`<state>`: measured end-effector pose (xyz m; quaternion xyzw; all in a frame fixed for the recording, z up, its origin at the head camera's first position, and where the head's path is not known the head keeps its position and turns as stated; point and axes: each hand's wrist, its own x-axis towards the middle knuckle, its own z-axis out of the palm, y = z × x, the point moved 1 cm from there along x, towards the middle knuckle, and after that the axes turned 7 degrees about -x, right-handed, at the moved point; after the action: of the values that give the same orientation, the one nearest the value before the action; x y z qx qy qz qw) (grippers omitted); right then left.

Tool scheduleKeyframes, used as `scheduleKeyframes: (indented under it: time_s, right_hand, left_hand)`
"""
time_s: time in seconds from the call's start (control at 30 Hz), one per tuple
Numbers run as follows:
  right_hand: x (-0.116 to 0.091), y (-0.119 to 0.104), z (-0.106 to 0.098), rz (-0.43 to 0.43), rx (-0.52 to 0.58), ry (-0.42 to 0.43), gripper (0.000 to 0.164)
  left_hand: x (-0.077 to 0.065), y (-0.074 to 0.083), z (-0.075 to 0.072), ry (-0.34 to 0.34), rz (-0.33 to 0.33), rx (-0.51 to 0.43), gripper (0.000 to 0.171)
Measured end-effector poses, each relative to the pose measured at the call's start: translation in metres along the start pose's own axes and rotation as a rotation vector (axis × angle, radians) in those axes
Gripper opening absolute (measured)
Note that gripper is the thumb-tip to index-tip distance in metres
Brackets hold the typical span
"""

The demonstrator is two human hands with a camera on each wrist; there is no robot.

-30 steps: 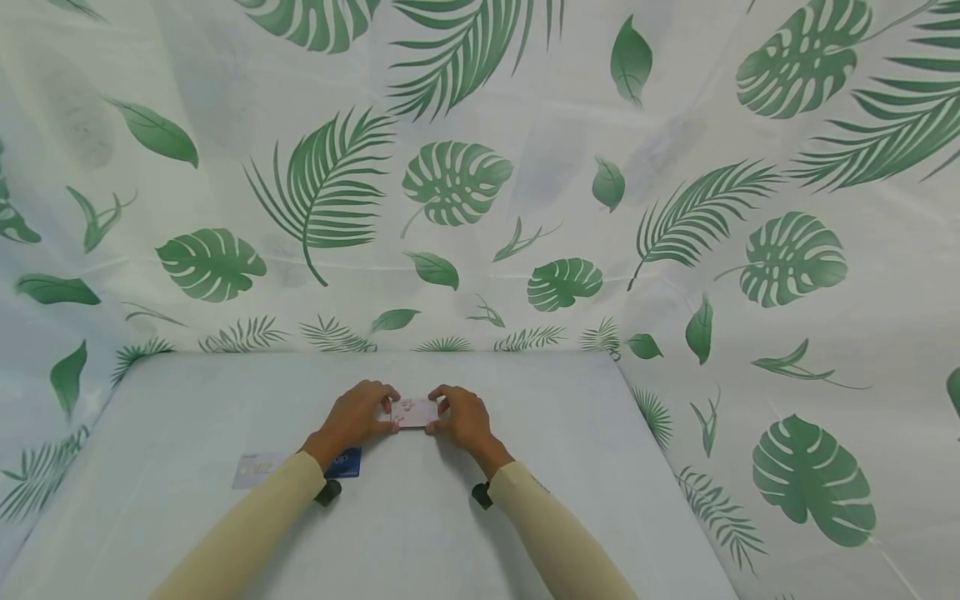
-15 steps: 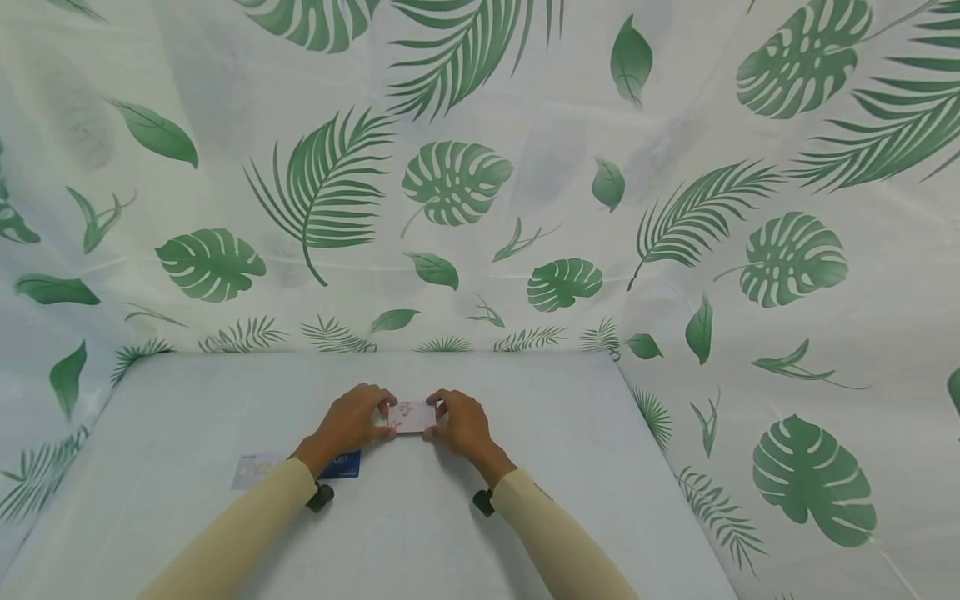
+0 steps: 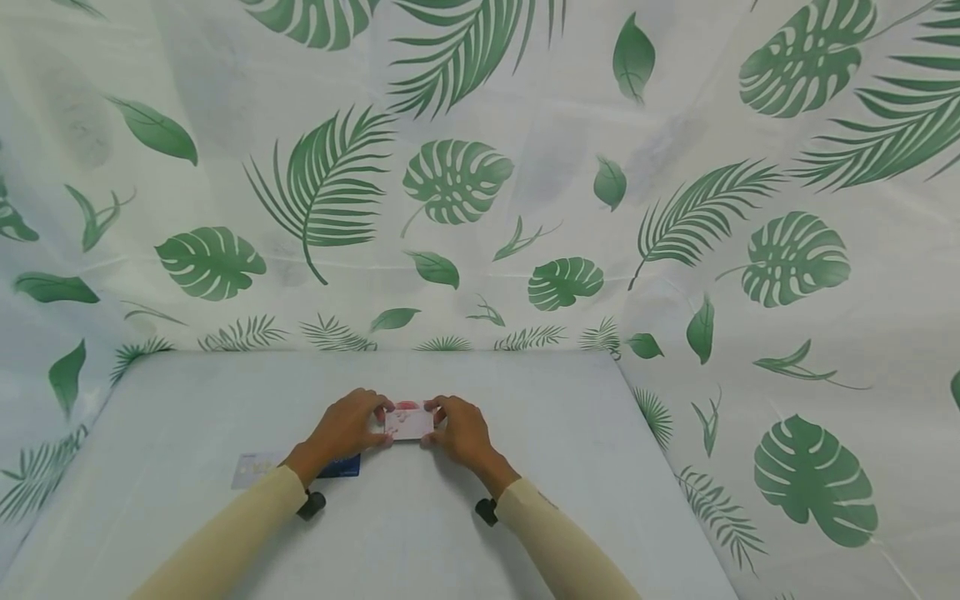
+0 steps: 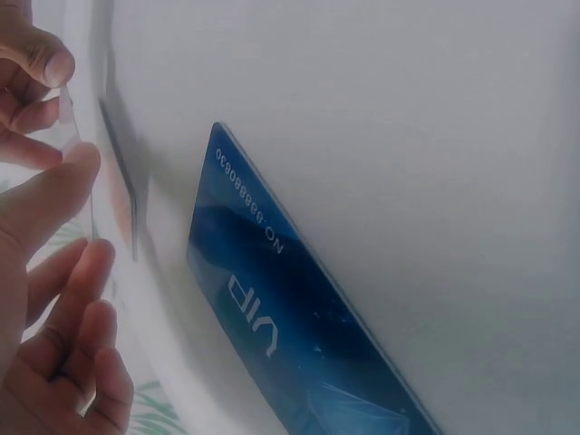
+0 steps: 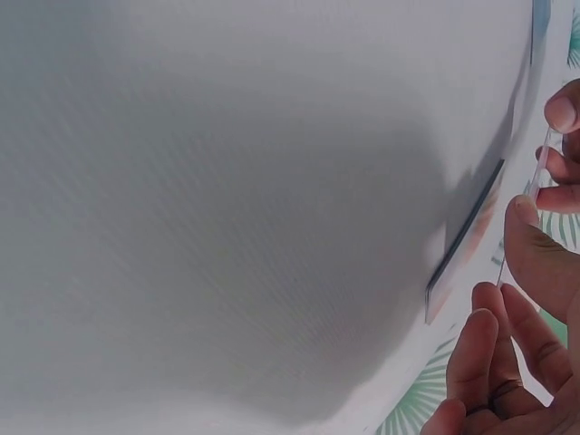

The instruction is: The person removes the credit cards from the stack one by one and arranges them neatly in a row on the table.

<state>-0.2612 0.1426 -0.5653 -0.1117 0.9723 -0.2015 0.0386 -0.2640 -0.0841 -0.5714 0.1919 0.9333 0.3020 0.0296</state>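
Observation:
A pale pink card (image 3: pixel 408 425) with a small reddish pattern is held level by both hands, one at each short side. My left hand (image 3: pixel 347 427) pinches its left end between thumb and fingertips; my right hand (image 3: pixel 461 430) pinches the right end the same way. Edge-on in the right wrist view, the held card looks thin, and it is raised above the table. Just beneath and beyond it, a second card (image 5: pixel 467 240) with reddish colouring lies on the table, its red part (image 3: pixel 407 405) peeking out past the far edge in the head view.
A blue card (image 4: pixel 263 290) marked VIP lies flat near my left wrist. Left of it a pale grey card (image 3: pixel 255 468) is partly covered by my left forearm. The white table (image 3: pixel 525 400) meets a leaf-print curtain (image 3: pixel 465 275) at its back edge.
Both hands have drawn the pink card slightly toward me and a little left. The red part of the card beneath has come into view behind it.

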Motion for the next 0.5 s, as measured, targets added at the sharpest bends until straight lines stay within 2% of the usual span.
scheduleKeyframes:
  time_s: [0.5]
  right_hand:
    - [-0.016, -0.002, 0.002, -0.042, -0.007, 0.007, 0.047]
  left_hand:
    - [-0.014, 0.001, -0.001, 0.004, 0.023, 0.005, 0.046]
